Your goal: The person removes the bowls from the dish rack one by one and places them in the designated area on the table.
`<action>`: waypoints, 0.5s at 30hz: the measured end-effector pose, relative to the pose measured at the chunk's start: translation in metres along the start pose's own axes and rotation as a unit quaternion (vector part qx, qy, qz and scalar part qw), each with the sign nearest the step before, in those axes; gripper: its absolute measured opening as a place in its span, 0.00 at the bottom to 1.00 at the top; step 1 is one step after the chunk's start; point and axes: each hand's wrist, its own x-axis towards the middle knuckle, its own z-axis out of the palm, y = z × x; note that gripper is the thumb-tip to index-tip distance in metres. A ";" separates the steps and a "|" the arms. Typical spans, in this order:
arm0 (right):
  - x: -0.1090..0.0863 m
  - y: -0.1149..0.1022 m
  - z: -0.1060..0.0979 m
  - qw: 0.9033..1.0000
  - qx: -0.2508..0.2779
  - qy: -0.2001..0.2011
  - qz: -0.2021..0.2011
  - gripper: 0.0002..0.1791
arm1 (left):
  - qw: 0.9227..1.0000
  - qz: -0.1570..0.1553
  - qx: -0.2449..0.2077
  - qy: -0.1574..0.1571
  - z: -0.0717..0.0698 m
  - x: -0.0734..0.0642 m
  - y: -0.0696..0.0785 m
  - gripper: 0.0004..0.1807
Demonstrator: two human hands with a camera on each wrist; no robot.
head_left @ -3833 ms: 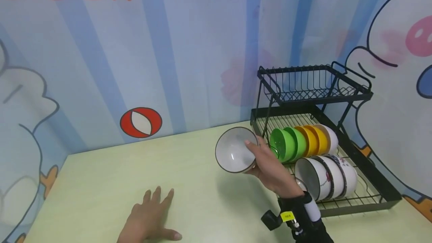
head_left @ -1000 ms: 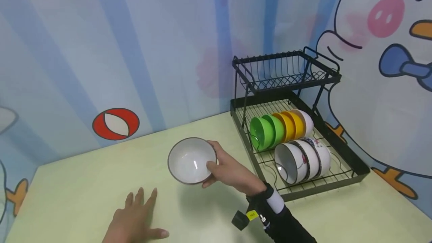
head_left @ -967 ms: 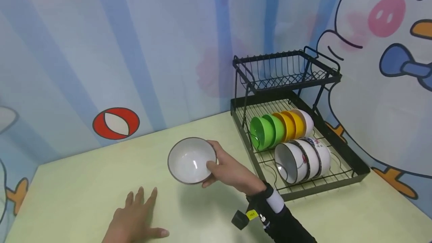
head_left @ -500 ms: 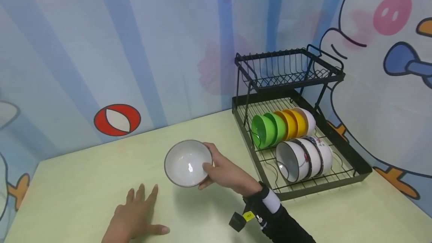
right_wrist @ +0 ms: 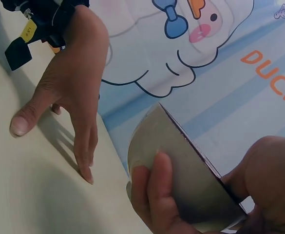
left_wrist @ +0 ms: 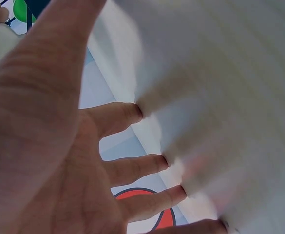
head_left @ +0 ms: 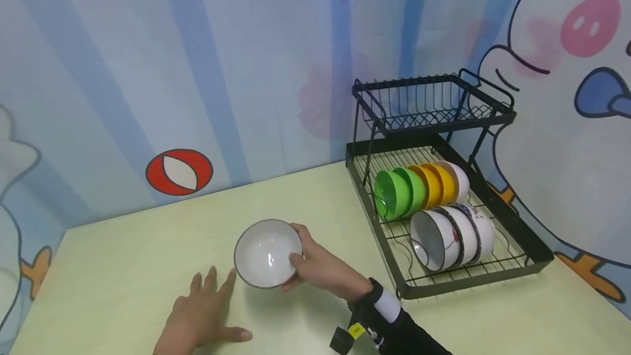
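Note:
My right hand [head_left: 322,268] grips a white bowl [head_left: 266,253] with a thin dark rim, the thumb inside and the fingers around the outside. The bowl is held above the table, tilted so its inside faces the head camera, with its shadow below. In the right wrist view the bowl [right_wrist: 164,129] shows its pale outer wall, with fingers [right_wrist: 159,195] spread under it. Just left of the bowl, my left hand [head_left: 199,311] rests with spread fingers on the tabletop. The left wrist view shows its fingertips [left_wrist: 132,112] touching the table surface.
A black two-tier dish rack [head_left: 374,223] stands at the right. Its lower tray holds a row of green bowls [head_left: 391,196], yellow bowls [head_left: 436,185] and a white one, and a front row of white patterned bowls [head_left: 436,240]. A cartoon-printed curtain [head_left: 276,70] borders the pale table [head_left: 123,267].
The right hand has carried the bowl leftward from beside the rack, then lower and closer to the left hand. The left hand has kept its place on the table. The head view has shifted slightly.

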 end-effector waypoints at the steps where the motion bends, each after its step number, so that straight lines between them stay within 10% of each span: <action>1: 0.001 0.001 0.001 1.000 0.003 0.001 0.000 0.33 | 1.000 0.000 0.000 -0.002 0.000 0.000 0.000 0.71; 15: 0.010 0.015 0.014 1.000 0.023 -0.004 0.011 0.36 | 1.000 -0.016 -0.015 -0.016 -0.001 0.002 0.001 0.70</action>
